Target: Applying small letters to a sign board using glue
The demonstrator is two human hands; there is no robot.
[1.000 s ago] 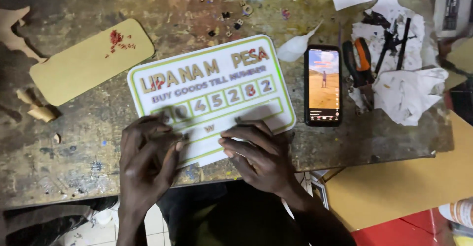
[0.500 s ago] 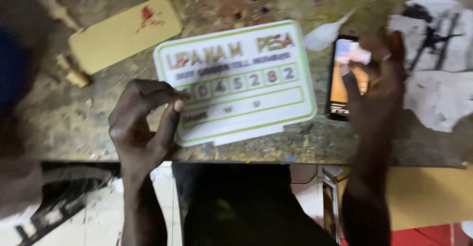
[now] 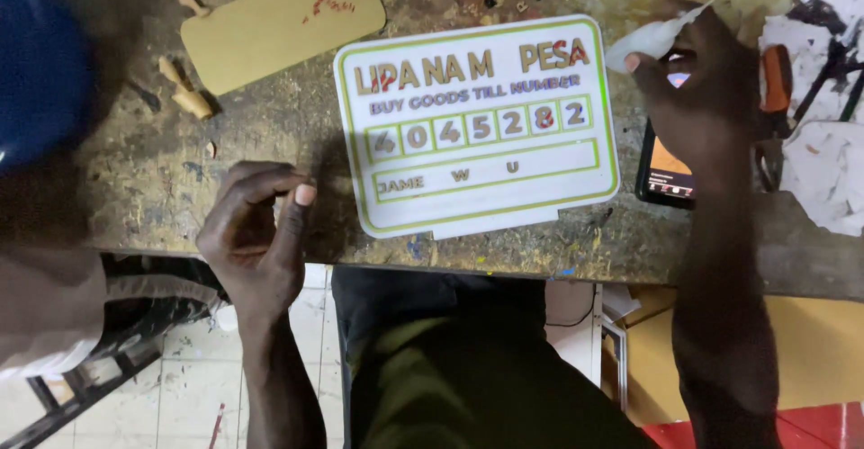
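The white sign board [image 3: 477, 125] lies centre frame on the workbench [image 3: 180, 170]. The left hand [image 3: 256, 233], loosely curled and empty, rests just left of it. The right hand [image 3: 697, 94] (upper right) covers a phone [image 3: 666, 175], fingers bent; whether it grips is unclear.

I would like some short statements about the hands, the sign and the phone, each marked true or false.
1. The right hand is over the phone. True.
2. The left hand rests flat on the sign. False: it is curled at the table edge, left of the sign.
3. The sign has a green border. True.
4. The yellow board lies right of the sign. False: it lies to its upper left.
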